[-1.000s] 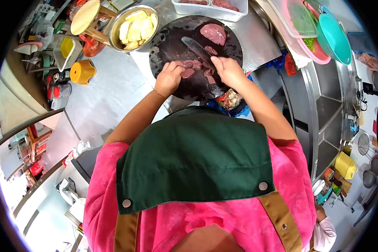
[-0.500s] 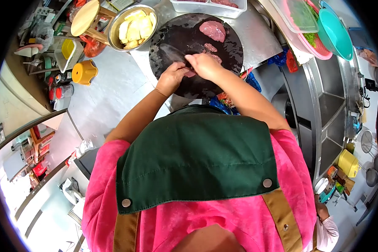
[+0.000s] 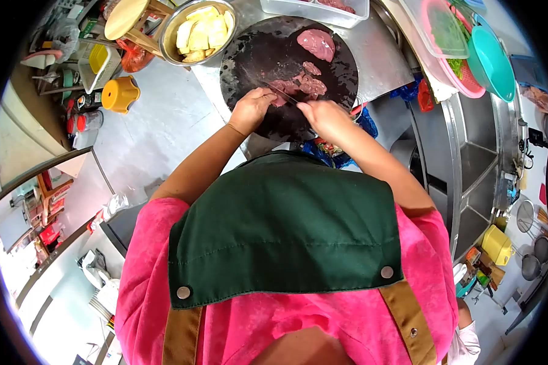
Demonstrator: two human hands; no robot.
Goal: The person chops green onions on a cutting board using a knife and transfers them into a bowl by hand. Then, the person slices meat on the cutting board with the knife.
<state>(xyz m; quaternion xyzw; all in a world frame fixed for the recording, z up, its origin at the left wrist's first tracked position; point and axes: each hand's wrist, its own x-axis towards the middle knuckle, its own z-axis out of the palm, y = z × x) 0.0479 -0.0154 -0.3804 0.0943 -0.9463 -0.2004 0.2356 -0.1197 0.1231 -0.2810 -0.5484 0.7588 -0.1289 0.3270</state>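
Note:
A round dark chopping board (image 3: 249,55) lies on the metal counter in front of me. My right hand (image 3: 327,120) grips a knife (image 3: 281,92), whose blade shows as a thin line, edge-on, pointing up and left. Close against the blade's left side, the bent fingers of my left hand (image 3: 251,111) hold down a piece of raw meat (image 3: 278,99). Cut slices of raw meat (image 3: 310,86) lie loosely beyond the knife and to its right. A larger smooth chunk of raw meat (image 3: 316,45) rests near the board's far edge. The knife's handle is hidden inside my hand.
Left of the board, a steel bowl (image 3: 230,44) holds pale yellow pieces. A clear plastic tub (image 3: 347,18) with dark red meat stands behind. At the right are a teal basin (image 3: 491,64) and a pink basket (image 3: 469,85). A yellow stool (image 3: 120,94) stands on the floor.
The knife has turned from its broad side showing to edge-on, and my right hand has moved right and toward me. More meat slices show between the hands. The view has shifted slightly.

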